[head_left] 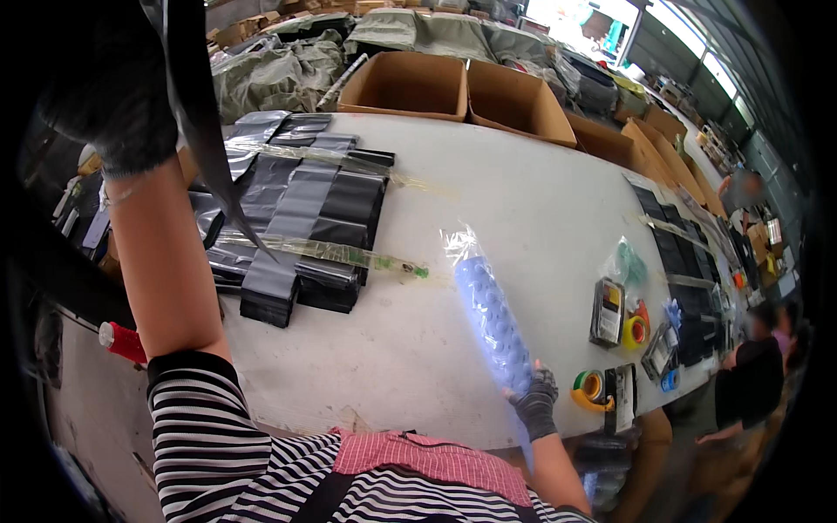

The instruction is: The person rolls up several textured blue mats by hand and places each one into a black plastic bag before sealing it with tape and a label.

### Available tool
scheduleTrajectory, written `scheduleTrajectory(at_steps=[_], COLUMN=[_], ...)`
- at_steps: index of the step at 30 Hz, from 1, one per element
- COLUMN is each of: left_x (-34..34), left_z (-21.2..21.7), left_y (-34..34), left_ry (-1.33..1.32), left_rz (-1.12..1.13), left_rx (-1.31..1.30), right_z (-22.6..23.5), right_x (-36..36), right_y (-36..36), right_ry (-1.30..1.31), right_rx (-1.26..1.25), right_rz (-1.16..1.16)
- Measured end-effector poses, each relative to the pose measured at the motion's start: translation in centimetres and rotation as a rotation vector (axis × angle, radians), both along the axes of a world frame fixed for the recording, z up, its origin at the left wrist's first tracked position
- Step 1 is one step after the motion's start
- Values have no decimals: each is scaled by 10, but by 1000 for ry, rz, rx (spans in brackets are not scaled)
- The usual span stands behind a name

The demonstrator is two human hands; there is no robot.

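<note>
My left hand [126, 109], in a dark knitted glove, is raised high at the upper left, its fingers lost in shadow. Beside it a black plastic bag [209, 144] stretches down to the stack of black and grey plastic bags [292, 205], which clear tape crosses. My right hand [535, 403], in a grey glove with bare fingertips, is closed on the near end of a blue rolled mat [493, 318]. The roll has a bumpy surface and lies slanted over the white table [384, 366], its clear wrapper sticking out past the far end.
Tape rolls [635, 332] and a yellow-orange tape dispenser [591, 390] lie at the right, near a black-edged pack [608, 312]. More black bags [689, 261] lie beyond. Open cardboard boxes [405, 84] line the far edge. A red spool [122, 342] is at the left; a co-worker [750, 375] is at the right.
</note>
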State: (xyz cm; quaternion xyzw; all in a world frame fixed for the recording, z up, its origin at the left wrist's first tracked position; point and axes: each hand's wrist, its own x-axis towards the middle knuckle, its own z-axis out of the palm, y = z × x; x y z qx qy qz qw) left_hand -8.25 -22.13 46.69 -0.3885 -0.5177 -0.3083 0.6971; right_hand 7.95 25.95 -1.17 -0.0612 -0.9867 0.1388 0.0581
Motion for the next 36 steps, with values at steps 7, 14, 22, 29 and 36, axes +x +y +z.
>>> scheduleTrajectory(at_steps=[7, 14, 22, 29, 36], left_x=[50, 79, 93, 36, 33], left_z=[-1, -39, -172, -408, -463], left_y=[28, -27, 2, 72, 84], left_ry=[-6, -117, -768, -1516, -1743], left_rz=[71, 336, 595, 458, 208], left_rx=[-80, -82, -427, -664, -812], right_z=[146, 165, 182, 3, -102], right_x=[-65, -190, -414, -265, -194], right_y=[-220, -367, -263, -206, -157], right_ry=[-789, -589, -298, -869, -606], right_rx=[-1306, -1246, -1399, -1887, -1169], right_rz=[1205, 1102, 316, -53, -145])
